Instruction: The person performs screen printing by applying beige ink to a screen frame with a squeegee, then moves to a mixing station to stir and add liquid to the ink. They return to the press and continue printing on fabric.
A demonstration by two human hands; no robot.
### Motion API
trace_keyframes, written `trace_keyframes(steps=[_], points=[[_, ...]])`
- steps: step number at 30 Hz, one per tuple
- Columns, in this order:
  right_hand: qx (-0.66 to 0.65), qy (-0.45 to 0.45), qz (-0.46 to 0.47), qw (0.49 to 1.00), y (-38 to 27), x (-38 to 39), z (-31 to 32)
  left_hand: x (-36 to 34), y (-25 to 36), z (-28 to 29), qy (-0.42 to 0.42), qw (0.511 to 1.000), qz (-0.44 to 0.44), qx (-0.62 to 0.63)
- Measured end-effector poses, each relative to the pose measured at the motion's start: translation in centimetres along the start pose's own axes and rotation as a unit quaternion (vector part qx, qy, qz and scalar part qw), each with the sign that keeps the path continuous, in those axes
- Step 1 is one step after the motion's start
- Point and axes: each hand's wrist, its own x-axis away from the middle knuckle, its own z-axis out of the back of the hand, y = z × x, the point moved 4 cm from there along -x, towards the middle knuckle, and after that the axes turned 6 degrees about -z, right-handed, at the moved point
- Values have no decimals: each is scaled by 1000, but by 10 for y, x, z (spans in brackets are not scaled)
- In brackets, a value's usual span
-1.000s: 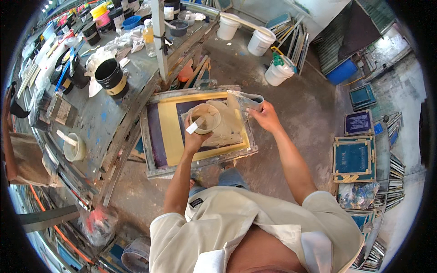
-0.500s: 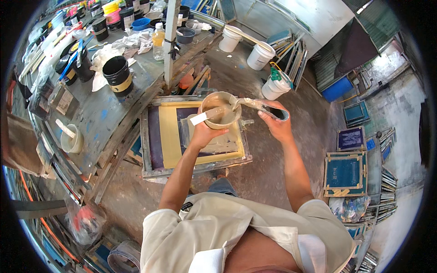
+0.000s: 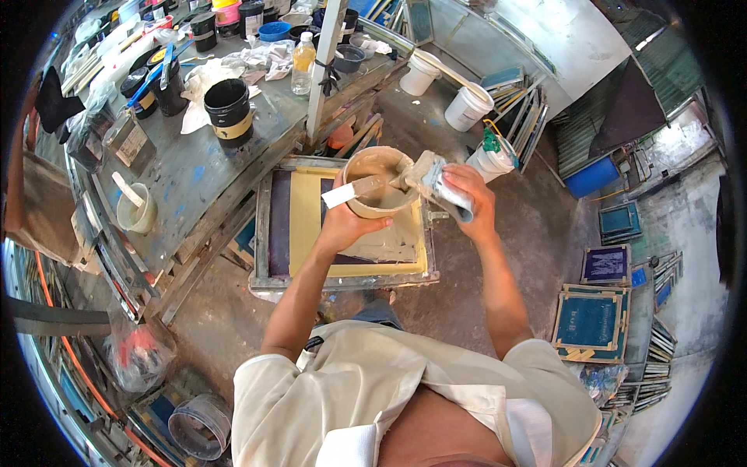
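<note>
Over a screen-printing frame (image 3: 432, 278) I hold up a tub (image 3: 358, 204) of tan, paint-like ink in my left hand (image 3: 348, 228), fingers wrapped round its side. A flat stick (image 3: 339, 194) with a white end leans inside the tub. My right hand (image 3: 476, 201) is closed on a short, broad scraper-like tool (image 3: 426, 173), grey where I grip it and caked with tan ink at the other end. That coated end rests at the tub's right rim. Beneath the tub, the frame has yellow strips, purple mesh and smeared tan ink; the tub hides part of it.
Left, a worktable (image 3: 183, 194) carries a black tub (image 3: 229, 117), a bottle (image 3: 303, 64) of yellowish liquid and a small tub (image 3: 138, 208) with a stick. A metal post (image 3: 325, 74) rises at its edge. White buckets (image 3: 469, 107) stand beyond; framed screens (image 3: 590, 319) lean at right.
The scraper-like tool has turned in my right hand, its broad coated side now showing and its held end tipped lower. My left hand still holds the tub. The whole view has shifted slightly.
</note>
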Motion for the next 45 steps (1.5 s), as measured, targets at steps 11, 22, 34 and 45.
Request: trace_keyframes(steps=[11,22,34,45], points=[[-164,25,-301,939,44,26,-32,37,-3,33,40,997,54,-41],[-190,72,-179,963,8,18,-41,12,8,-10,33,992,60,102],[111,-128,-476,863,118,104,-83,51,38,54,87,992,92,-2],[227,-263,-624,701,126,170,-176,134,43,114,224,964,136,-35]])
